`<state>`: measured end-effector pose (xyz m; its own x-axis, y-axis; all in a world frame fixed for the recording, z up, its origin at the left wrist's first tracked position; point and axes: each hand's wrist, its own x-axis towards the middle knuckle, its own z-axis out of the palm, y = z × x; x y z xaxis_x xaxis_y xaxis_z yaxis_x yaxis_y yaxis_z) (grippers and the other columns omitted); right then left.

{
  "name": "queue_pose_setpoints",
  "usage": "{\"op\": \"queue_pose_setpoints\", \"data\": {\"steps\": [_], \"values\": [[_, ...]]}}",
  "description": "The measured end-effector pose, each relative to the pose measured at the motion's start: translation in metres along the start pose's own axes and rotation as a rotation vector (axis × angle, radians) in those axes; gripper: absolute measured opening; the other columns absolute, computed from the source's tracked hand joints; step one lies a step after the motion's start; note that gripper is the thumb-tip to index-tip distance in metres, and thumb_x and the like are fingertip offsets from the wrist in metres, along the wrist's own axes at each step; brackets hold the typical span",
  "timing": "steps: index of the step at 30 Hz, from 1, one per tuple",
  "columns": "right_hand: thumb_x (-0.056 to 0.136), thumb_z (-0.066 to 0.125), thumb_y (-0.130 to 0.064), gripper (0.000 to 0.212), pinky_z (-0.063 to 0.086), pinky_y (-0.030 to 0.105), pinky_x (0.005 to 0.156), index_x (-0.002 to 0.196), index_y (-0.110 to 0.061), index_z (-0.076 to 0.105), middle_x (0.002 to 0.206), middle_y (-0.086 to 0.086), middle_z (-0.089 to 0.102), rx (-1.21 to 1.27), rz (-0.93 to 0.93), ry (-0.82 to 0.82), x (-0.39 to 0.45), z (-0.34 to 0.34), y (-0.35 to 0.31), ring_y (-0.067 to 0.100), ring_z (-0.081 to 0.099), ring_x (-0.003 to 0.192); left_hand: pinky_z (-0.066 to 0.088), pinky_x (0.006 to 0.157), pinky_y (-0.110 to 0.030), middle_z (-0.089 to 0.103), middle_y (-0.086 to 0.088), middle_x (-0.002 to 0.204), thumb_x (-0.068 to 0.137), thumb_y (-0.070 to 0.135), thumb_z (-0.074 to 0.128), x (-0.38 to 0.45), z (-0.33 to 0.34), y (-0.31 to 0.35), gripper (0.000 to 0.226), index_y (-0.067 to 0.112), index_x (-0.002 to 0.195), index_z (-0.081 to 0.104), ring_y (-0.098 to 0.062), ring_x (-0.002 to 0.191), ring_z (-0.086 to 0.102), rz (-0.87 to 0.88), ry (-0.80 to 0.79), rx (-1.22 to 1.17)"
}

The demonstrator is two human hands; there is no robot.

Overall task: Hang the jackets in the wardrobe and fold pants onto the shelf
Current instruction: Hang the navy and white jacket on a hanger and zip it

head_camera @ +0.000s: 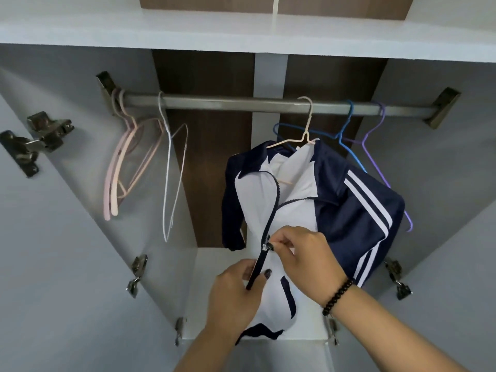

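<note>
Head view is looking up into the wardrobe (80,183), and the navy-and-white jacket (349,200) is hanging on a cream hanger (306,135) toward the right end of the rail (228,103), with a blue hanger (346,130) and a purple hanger (375,146) just behind it. The person is zipping it — the right hand (303,261) is pinching the zipper pull (267,247) about midway up the front, while the left hand (233,294) is gripping the zipper tape (255,272) near the hem, apparently to keep it taut. Fabric looks thin, light and slick, so it's probably going to bunch and swing on the hanger unless the bottom is being held down like this. Best grab points seem to be the hem and the pull itself. Spare pink hangers (120,167) and a white hanger (171,178) are hanging at the rail's left end — no pants in sight.
</note>
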<state>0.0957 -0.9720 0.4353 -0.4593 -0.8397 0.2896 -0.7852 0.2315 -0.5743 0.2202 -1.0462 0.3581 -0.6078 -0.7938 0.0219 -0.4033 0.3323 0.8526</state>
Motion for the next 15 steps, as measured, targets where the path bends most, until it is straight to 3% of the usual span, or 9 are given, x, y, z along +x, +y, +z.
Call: {"op": "queue_pose_setpoints", "data": {"steps": [3,6,8,13,15], "values": [[0.088,0.06,-0.006,0.012,0.049,0.023,0.076,0.084,-0.011,0.07,0.082,-0.005,0.069,-0.002,0.023,-0.027,0.009,0.004,-0.004,0.01,0.062,0.08,0.05,0.065,-0.022,0.069,0.014,0.077,0.092,0.042,0.056,0.026,-0.003,0.008,0.015,0.033,0.086,0.067,-0.004,0.074,0.063,0.131,-0.015,0.062],[0.086,0.061,-0.007,0.012,0.049,0.025,0.073,0.08,-0.013,0.069,0.077,-0.008,0.068,-0.027,0.067,0.01,0.026,0.001,0.003,0.011,0.061,0.077,0.034,0.051,-0.022,0.051,0.006,0.054,0.094,0.039,0.053,0.048,-0.008,0.008,0.031,0.033,0.063,0.052,-0.013,0.054,0.049,0.195,-0.081,0.149],[0.085,0.063,-0.007,0.013,0.047,0.02,0.07,0.077,-0.015,0.069,0.074,-0.01,0.067,-0.036,0.105,0.032,0.037,-0.004,0.009,0.009,0.06,0.074,0.027,0.051,-0.022,0.042,0.004,0.05,0.094,0.039,0.054,0.059,-0.012,0.009,0.039,0.033,0.056,0.043,-0.013,0.051,0.041,0.201,-0.127,0.16],[0.084,0.065,-0.006,0.013,0.045,0.009,0.069,0.077,-0.015,0.07,0.074,-0.01,0.068,-0.025,0.141,0.09,0.06,-0.006,0.016,0.006,0.062,0.074,0.029,0.049,-0.032,0.039,0.0,0.048,0.09,0.048,0.051,0.079,-0.026,-0.001,0.043,0.017,0.061,0.044,-0.015,0.048,0.036,0.263,-0.184,0.134],[0.085,0.065,-0.007,0.011,0.041,0.004,0.068,0.08,-0.015,0.071,0.074,-0.011,0.067,-0.05,0.149,0.117,0.07,-0.002,0.018,0.005,0.061,0.071,0.024,0.048,-0.029,0.035,0.002,0.047,0.091,0.046,0.054,0.085,-0.034,-0.008,0.046,0.021,0.055,0.04,-0.015,0.046,0.031,0.27,-0.195,0.145]]}}
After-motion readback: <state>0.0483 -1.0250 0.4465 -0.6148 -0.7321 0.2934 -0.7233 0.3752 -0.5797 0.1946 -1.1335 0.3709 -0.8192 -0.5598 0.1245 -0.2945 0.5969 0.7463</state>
